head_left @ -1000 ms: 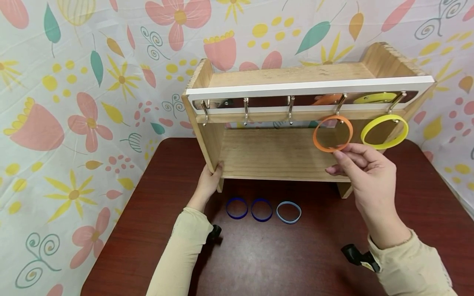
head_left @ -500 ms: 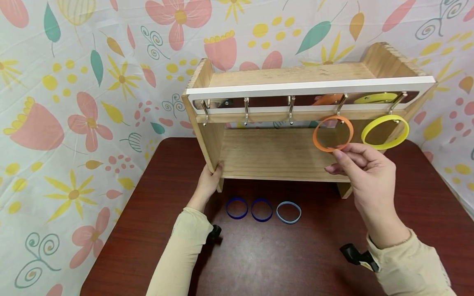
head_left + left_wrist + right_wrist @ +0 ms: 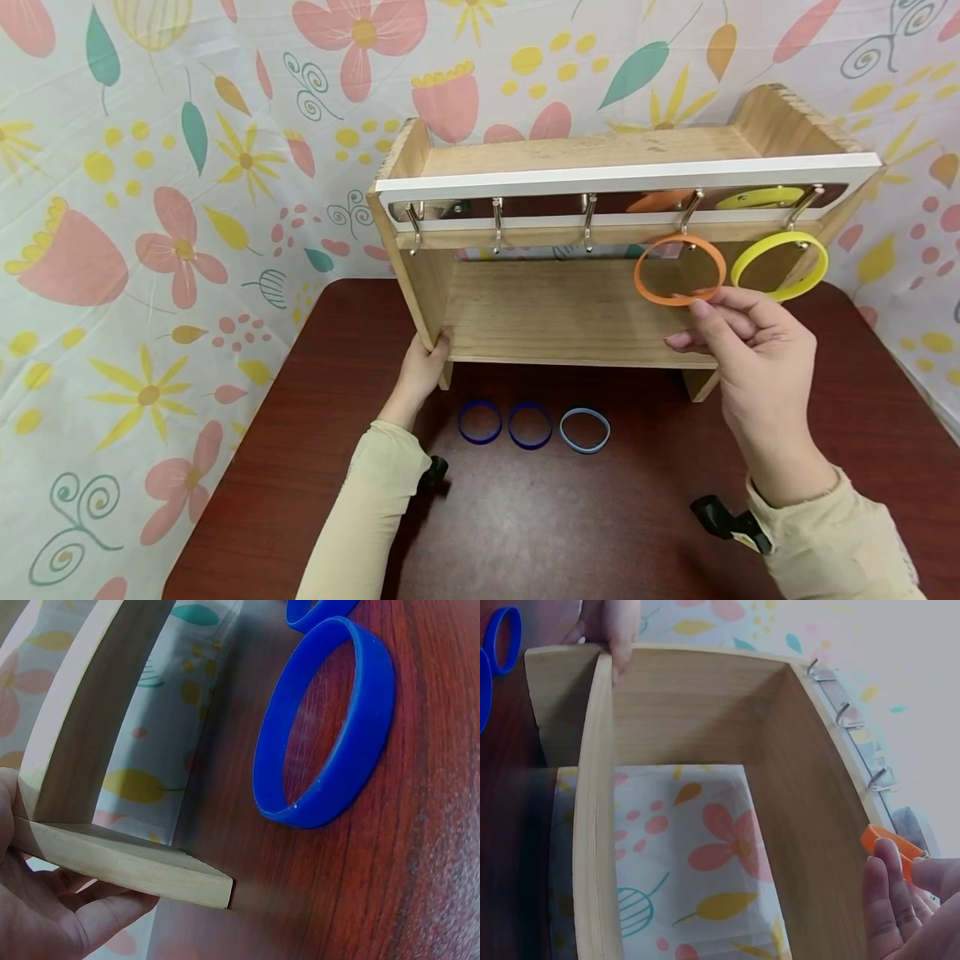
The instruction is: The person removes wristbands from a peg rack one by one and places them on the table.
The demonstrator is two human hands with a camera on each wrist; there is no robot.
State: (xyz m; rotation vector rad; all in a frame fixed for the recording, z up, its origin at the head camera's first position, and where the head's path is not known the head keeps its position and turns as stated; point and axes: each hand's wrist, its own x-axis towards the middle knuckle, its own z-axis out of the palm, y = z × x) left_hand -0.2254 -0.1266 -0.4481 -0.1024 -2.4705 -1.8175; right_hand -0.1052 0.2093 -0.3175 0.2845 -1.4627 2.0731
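Observation:
In the head view my right hand [image 3: 765,367] pinches the lower edge of an orange silicone wristband [image 3: 651,294] between thumb and fingers. The wristband's top overlaps the tip of the fourth hook [image 3: 688,212] from the left. Beside it, a yellow wristband [image 3: 808,283] hangs at the rightmost hook [image 3: 805,207]. My left hand [image 3: 418,372] grips the lower left side of the wooden shelf [image 3: 555,312], thumb on the front edge. In the right wrist view the orange wristband [image 3: 892,844] is partly hidden by my fingers.
Two dark blue wristbands [image 3: 480,441] and a light blue wristband [image 3: 585,451] lie in a row on the dark red-brown table [image 3: 570,525]. Three bare hooks, among them the third hook [image 3: 589,225], line the rail's left part. A floral cloth [image 3: 150,250] hangs behind.
My right hand has shifted slightly to the right, and the orange wristband's right side has come with it, so the wristband looks wider. The left hand keeps its place.

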